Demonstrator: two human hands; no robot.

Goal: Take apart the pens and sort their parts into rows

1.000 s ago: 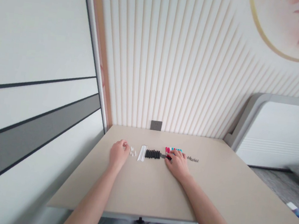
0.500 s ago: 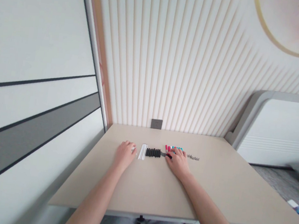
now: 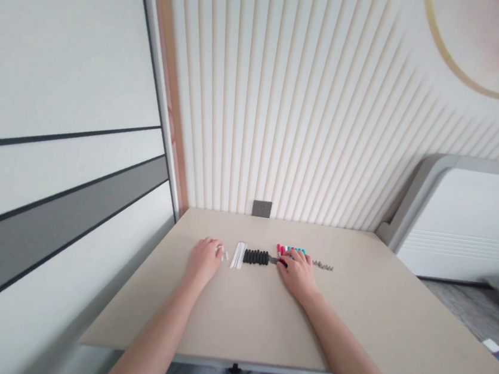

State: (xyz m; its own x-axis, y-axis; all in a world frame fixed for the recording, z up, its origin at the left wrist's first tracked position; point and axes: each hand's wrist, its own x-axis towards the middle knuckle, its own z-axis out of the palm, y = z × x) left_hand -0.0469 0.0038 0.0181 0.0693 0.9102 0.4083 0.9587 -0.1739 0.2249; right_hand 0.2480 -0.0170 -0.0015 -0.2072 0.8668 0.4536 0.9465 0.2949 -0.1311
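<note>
My left hand (image 3: 203,259) rests on the beige table (image 3: 261,320), fingers curled over several small white caps (image 3: 223,252) at its fingertips. My right hand (image 3: 298,272) lies over a row of red and teal pen barrels (image 3: 290,250), fingers closed on one dark-tipped piece at the row's left end. Between the hands lie a few white tubes (image 3: 238,255) and a row of black grips (image 3: 255,257). A line of small grey metal parts (image 3: 323,266) sits just right of my right hand.
A dark wall socket (image 3: 261,208) sits at the table's far edge on the ribbed wall. A grey-framed white panel (image 3: 466,223) stands at the right. The table's left edge runs along a white and grey wall.
My left hand has moved right from beside the white caps onto them. My right hand has stayed on the pen barrels with little movement.
</note>
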